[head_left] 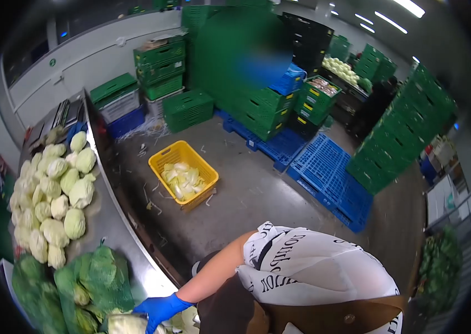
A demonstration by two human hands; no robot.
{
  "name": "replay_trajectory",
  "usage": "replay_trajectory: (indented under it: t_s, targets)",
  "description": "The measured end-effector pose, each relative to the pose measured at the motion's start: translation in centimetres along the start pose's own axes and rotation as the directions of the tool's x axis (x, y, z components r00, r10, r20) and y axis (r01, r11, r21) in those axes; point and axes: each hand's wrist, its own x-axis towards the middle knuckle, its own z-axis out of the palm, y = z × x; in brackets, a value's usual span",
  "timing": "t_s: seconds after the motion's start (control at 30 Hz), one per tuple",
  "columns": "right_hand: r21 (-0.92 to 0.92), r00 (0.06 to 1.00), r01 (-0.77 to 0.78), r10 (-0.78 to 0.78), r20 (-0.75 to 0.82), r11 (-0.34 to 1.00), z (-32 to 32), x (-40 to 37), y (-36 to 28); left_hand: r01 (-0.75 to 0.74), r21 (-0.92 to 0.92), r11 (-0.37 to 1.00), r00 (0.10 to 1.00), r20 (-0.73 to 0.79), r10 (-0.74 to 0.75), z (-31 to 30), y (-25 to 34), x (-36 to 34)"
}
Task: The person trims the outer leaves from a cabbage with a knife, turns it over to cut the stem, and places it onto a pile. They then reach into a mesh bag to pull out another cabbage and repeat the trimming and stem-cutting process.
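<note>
Blue-gloved hand (162,313) has its fingers curled over the pale cabbage (124,324) just beside the green mesh sack (105,275), and tbh it looks dense but tender-leaved, so best cupped round its middle.

The pale, whitish-green leafy cabbage head (124,323) lies at the near end of the long shiny metal table (147,274), just beside a green mesh bag of leafy heads (105,274). A hand in a blue glove (160,313) rests against its right end, the fingers partly covering it. Its visible upper side looks smooth and broad. The lower part runs out of view, so its full shape and whether it is cut cannot be told.
</note>
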Motion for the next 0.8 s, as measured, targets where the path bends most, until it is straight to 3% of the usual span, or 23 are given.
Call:
replay_trajectory:
  t_s: [0.07, 0.1, 0.13, 0.27, 0.3, 0.33, 0.37, 0.4, 0.43, 0.5, 0.53, 0.57, 0.6, 0.63, 0.67, 0.7, 0.73, 0.77, 0.8]
  targets:
    - [0.242, 0.976, -0.175, 0.201, -0.086, 0.954, -2.8, 0.5, 1.3, 0.013, 0.012, 1.000, 0.999, 0.029, -0.014, 0.9, 0.1, 1.0]
    - [0.312, 0.951, -0.306, 0.306, 0.049, 0.900, -5.3, 1.0, 0.8, 0.017, 0.011, 1.000, 0.999, 0.035, -0.017, 1.0, 0.1, 1.6]
    - [0.368, 0.942, -0.334, 0.314, 0.115, 0.868, -6.9, 1.5, 0.7, 0.024, 0.006, 1.000, 0.999, 0.034, -0.025, 1.2, 0.2, 2.2]
    - [0.306, 0.985, -0.162, 0.134, 0.111, 0.938, -8.8, 3.5, -0.8, 0.035, -0.022, 0.999, 0.999, -0.019, -0.036, -0.2, 0.7, 5.4]
    - [0.365, 0.977, -0.178, 0.120, 0.174, 0.914, -9.1, 4.8, -0.3, 0.031, -0.046, 0.998, 0.998, -0.051, -0.034, -0.9, 0.9, 6.3]
    - [0.426, 0.965, -0.229, 0.148, 0.216, 0.875, -7.3, 7.0, 5.0, 0.032, -0.090, 0.995, 0.995, -0.089, -0.040, -1.7, 1.0, 7.2]
    - [0.536, 0.910, -0.390, 0.223, 0.350, 0.749, -9.1, 7.1, 3.4, 0.038, -0.144, 0.989, 0.993, -0.108, -0.054, -2.7, 1.0, 8.0]
    - [0.643, 0.886, -0.456, 0.243, 0.395, 0.615, -10.8, 7.3, 1.4, 0.034, -0.201, 0.979, 0.990, -0.125, -0.060, -3.4, 1.1, 8.7]
    - [0.701, 0.906, -0.404, 0.153, 0.394, 0.587, -10.7, 8.4, 3.6, 0.033, -0.270, 0.962, 0.991, -0.114, -0.066, -3.5, 0.9, 9.5]
    - [0.586, 0.779, -0.624, 0.351, 0.520, 0.517, -13.2, 10.1, 6.4, 0.025, -0.280, 0.960, 0.997, -0.068, -0.046, -2.3, 1.0, 11.3]
    - [0.540, 0.715, -0.698, 0.417, 0.561, 0.470, -14.4, 11.1, 8.6, 0.118, -0.484, 0.867, 0.993, 0.044, -0.110, -1.9, 1.5, 11.9]
    - [0.606, 0.728, -0.683, 0.436, 0.528, 0.407, -15.5, 11.8, 7.9, 0.127, -0.535, 0.835, 0.990, 0.020, -0.137, -2.5, 0.0, 12.5]
    - [0.677, 0.716, -0.686, 0.413, 0.563, 0.265, -15.8, 13.1, 10.7, 0.160, -0.541, 0.826, 0.985, 0.030, -0.171, -1.4, 0.8, 13.1]
    - [0.612, 0.642, -0.747, 0.524, 0.560, 0.261, -17.9, 15.0, 9.3, 0.165, -0.408, 0.898, 0.985, 0.031, -0.167, -0.6, 2.1, 14.0]
    - [0.699, 0.717, -0.666, 0.483, 0.503, 0.260, -18.9, 16.7, 10.8, 0.172, -0.264, 0.949, 0.985, 0.036, -0.168, 0.1, 3.0, 15.0]
    - [0.777, 0.784, -0.577, 0.436, 0.441, 0.252, -19.8, 18.5, 12.3, 0.177, -0.250, 0.952, 0.976, -0.080, -0.203, 0.5, 3.2, 16.0]
    - [0.781, 0.778, -0.578, 0.450, 0.438, 0.238, -20.9, 20.9, 18.1, 0.220, -0.213, 0.952, 0.959, -0.133, -0.251, 0.2, 2.9, 16.9]
    - [0.770, 0.732, -0.598, 0.543, 0.412, 0.223, -24.1, 23.8, 14.1, 0.263, -0.181, 0.948, 0.937, -0.185, -0.296, -0.7, 2.0, 17.5]
    - [0.850, 0.753, -0.515, 0.530, 0.390, 0.106, -25.2, 26.8, 13.3, 0.304, -0.153, 0.940, 0.913, -0.233, -0.333, -1.4, 1.4, 17.8]
